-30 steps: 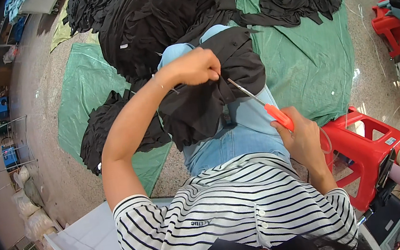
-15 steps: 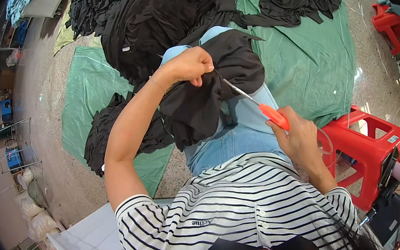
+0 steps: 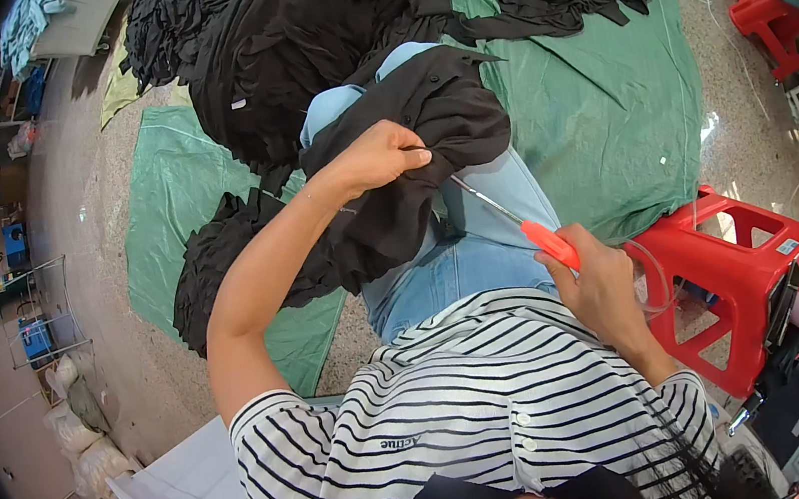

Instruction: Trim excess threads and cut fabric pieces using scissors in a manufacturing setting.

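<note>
A black garment lies bunched over my lap, with small dark buttons on its upper part. My left hand pinches a bit of its cloth between thumb and fingers. A tool with an orange-red handle and a thin metal shaft is gripped in my right hand. Its shaft slants up and left, and the tip meets the garment's edge just below my left fingers. Exactly what the tip touches is too small to tell. A clear tube or cord loops beside my right wrist.
Big heaps of black garments lie ahead on a green sheet. A smaller black pile rests at my left. To my right stands a red plastic stool holding several items. More red stools are at the far right.
My left hand has lowered slightly, still pinching the cloth. The garment has been shifted, so more of its buttoned part shows. The tool has tilted a little and dropped slightly.
</note>
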`<act>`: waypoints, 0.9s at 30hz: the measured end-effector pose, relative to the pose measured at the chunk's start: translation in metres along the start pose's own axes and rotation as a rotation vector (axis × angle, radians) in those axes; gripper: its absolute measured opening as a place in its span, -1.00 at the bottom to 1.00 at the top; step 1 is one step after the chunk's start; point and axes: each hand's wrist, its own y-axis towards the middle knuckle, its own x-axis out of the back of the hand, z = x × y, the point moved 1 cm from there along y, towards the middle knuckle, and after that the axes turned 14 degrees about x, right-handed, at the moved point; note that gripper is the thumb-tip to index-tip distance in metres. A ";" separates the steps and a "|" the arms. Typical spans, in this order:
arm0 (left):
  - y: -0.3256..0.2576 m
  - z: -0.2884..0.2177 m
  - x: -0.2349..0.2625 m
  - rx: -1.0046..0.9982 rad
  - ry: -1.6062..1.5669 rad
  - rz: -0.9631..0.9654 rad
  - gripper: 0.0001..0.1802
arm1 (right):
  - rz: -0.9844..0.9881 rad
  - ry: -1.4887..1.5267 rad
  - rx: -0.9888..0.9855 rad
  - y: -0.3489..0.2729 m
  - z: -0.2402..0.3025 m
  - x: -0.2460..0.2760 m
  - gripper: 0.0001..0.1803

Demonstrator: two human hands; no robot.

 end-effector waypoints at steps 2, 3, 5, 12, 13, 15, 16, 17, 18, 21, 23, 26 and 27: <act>0.005 0.012 -0.002 -0.020 -0.222 0.031 -0.76 | 0.003 -0.003 -0.002 0.002 0.001 0.001 -0.70; 0.002 0.012 -0.005 -0.019 -0.217 0.028 -0.76 | 0.005 0.000 -0.004 0.002 0.001 0.000 -0.70; -0.002 0.013 -0.010 -0.037 -0.375 0.015 -0.76 | -0.013 0.001 0.005 0.003 -0.001 -0.003 -0.73; 0.002 0.017 -0.014 -0.055 -0.451 0.010 -0.75 | 0.006 0.026 -0.013 0.012 -0.002 -0.002 -0.75; 0.002 0.016 -0.015 -0.104 -0.240 -0.140 -0.75 | 0.003 0.025 -0.012 0.012 -0.005 -0.003 -0.75; -0.010 0.004 -0.013 -0.341 0.283 -0.549 -0.72 | -0.183 0.058 -0.009 0.011 -0.014 -0.007 -0.72; -0.013 -0.012 -0.009 -0.451 0.307 -0.686 -0.65 | -0.242 0.020 -0.073 0.013 -0.017 -0.004 -0.72; -0.012 -0.028 -0.004 -0.563 0.326 -0.824 -0.56 | -0.245 0.007 -0.083 0.014 -0.022 -0.002 -0.72; -0.005 -0.041 0.002 -0.594 0.426 -1.015 -0.37 | -0.299 -0.009 -0.149 0.015 -0.030 -0.001 -0.72; 0.035 -0.062 0.018 -0.467 0.537 -1.190 -0.36 | -0.348 -0.032 -0.224 0.019 -0.041 0.005 -0.72; 0.057 -0.061 0.025 -0.338 0.539 -0.833 -0.55 | -0.432 -0.048 -0.206 0.020 -0.044 0.006 -0.73; 0.036 -0.082 -0.015 -0.771 0.269 -0.578 -0.85 | -0.512 -0.049 -0.233 0.014 -0.056 0.011 -0.73; 0.012 -0.086 -0.031 -0.932 0.242 -0.329 -0.86 | -0.512 -0.051 -0.234 0.013 -0.061 0.014 -0.73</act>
